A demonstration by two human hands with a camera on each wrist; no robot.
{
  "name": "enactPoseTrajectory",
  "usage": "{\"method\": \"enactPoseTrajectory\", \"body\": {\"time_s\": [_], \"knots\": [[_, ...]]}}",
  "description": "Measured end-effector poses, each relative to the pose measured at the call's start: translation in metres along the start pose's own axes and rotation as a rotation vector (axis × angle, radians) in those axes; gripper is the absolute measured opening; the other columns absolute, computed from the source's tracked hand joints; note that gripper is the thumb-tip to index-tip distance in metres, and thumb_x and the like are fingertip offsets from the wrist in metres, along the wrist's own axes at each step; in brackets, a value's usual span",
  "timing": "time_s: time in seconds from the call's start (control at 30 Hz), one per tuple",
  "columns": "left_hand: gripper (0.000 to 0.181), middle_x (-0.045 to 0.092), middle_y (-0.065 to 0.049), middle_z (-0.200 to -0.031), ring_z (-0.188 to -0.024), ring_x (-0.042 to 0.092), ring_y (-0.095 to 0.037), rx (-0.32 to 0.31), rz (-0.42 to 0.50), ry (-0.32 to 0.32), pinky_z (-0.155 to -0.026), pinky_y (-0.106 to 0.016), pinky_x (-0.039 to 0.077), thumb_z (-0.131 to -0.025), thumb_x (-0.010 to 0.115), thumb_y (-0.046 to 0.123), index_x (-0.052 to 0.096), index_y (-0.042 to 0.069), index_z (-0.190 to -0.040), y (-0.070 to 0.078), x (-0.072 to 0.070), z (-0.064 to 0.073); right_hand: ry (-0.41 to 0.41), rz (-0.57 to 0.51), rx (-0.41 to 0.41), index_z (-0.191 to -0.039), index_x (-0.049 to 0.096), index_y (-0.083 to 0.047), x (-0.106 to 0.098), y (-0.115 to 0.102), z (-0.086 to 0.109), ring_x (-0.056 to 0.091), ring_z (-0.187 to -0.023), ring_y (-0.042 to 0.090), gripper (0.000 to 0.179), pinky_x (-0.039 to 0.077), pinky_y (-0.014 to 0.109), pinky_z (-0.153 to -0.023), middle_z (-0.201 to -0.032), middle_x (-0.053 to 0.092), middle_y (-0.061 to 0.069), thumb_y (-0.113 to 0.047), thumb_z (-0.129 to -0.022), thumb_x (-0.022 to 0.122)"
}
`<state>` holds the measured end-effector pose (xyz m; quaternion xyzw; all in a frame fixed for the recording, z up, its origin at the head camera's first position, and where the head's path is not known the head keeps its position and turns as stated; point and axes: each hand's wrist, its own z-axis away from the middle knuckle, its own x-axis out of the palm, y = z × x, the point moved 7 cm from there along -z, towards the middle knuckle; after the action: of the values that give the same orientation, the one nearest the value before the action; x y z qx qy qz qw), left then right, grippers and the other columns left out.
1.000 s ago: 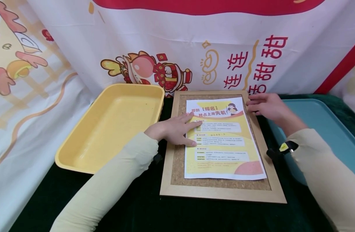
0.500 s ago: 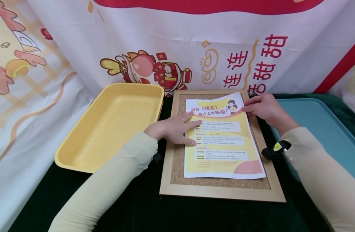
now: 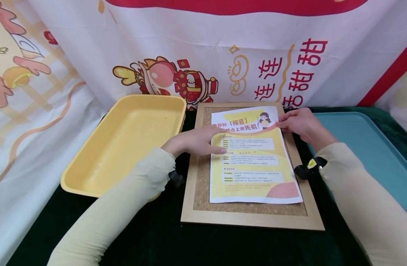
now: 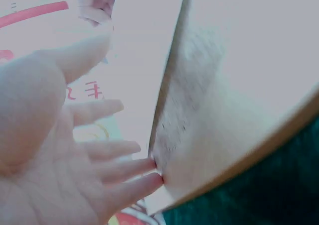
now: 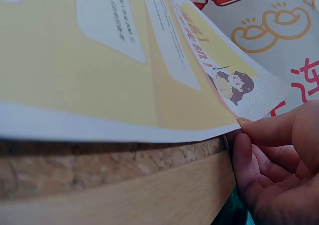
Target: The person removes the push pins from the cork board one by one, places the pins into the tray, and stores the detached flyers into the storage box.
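Observation:
A printed yellow flyer (image 3: 250, 164) lies over a wood-framed cork board (image 3: 253, 218). My right hand (image 3: 303, 125) pinches the flyer's right edge near its top corner. In the right wrist view, thumb and forefinger meet on the edge of the paper (image 5: 124, 100), which is raised off the cork (image 5: 84, 172). My left hand (image 3: 198, 141) is at the flyer's upper left edge, fingers straight and grasping nothing. Its spread fingers (image 4: 119, 145) show beside the paper's edge in the washed-out left wrist view; whether they touch it I cannot tell.
A yellow tray (image 3: 123, 144) stands left of the board, partly behind my left sleeve. On the right lies a blue-green tray (image 3: 363, 147), partly covered by my right arm. Dark green cloth (image 3: 150, 236) covers the table, and a printed white curtain (image 3: 176, 29) hangs behind.
My right hand has moved from the board's right frame onto the flyer's edge and pinches it, lifting the top right. My left hand, earlier flat on the flyer, has shifted slightly up and left.

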<state>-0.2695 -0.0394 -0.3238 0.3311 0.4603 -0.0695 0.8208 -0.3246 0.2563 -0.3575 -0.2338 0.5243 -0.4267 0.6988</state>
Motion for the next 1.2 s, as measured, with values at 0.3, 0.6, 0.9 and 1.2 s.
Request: {"method": "enactPoseTrajectory", "body": {"time_s": [0.3, 0.6, 0.9, 1.2], "knots": [[0.077, 0.049, -0.014, -0.162, -0.144, 0.052, -0.028, -0.266, 0.507, 0.243, -0.122, -0.05, 0.042, -0.104, 0.071, 0.024, 0.03, 0.011, -0.167, -0.008, -0.007, 0.006, 0.034, -0.023, 0.031, -0.14, 0.063, 0.001, -0.002, 0.003, -0.001, 0.056, -0.12, 0.033, 0.038, 0.05, 0.041, -0.106, -0.148, 0.053, 0.025, -0.016, -0.107, 0.064], [0.069, 0.052, -0.014, -0.16, -0.136, 0.058, -0.024, -0.396, 0.82, 0.308, -0.106, -0.04, 0.054, -0.103, 0.067, 0.009, 0.036, 0.007, -0.164, -0.02, 0.002, 0.011, 0.039, -0.074, 0.047, -0.143, 0.062, -0.001, -0.003, 0.005, 0.001, 0.055, -0.119, 0.031, 0.041, 0.05, 0.034, -0.097, -0.15, 0.053, 0.022, -0.019, -0.106, 0.065], [0.064, 0.057, -0.017, -0.152, -0.131, 0.06, -0.022, -0.418, 0.834, 0.319, -0.106, -0.039, 0.057, -0.101, 0.067, 0.003, 0.043, 0.002, -0.16, -0.023, 0.005, 0.014, 0.05, -0.135, 0.07, -0.148, 0.06, -0.001, -0.005, 0.007, -0.001, 0.058, -0.114, 0.025, 0.046, 0.055, 0.025, -0.087, -0.151, 0.054, 0.02, -0.018, -0.106, 0.066], [0.052, 0.065, -0.015, -0.142, -0.099, 0.062, -0.018, -0.42, 0.77, 0.309, -0.086, -0.03, 0.054, -0.099, 0.069, 0.003, 0.056, 0.001, -0.15, -0.022, 0.006, 0.015, 0.031, -0.192, 0.091, -0.152, 0.057, -0.004, -0.007, 0.01, -0.004, 0.06, -0.117, 0.024, 0.047, 0.055, 0.027, -0.095, -0.155, 0.054, 0.019, -0.018, -0.108, 0.063]]}}
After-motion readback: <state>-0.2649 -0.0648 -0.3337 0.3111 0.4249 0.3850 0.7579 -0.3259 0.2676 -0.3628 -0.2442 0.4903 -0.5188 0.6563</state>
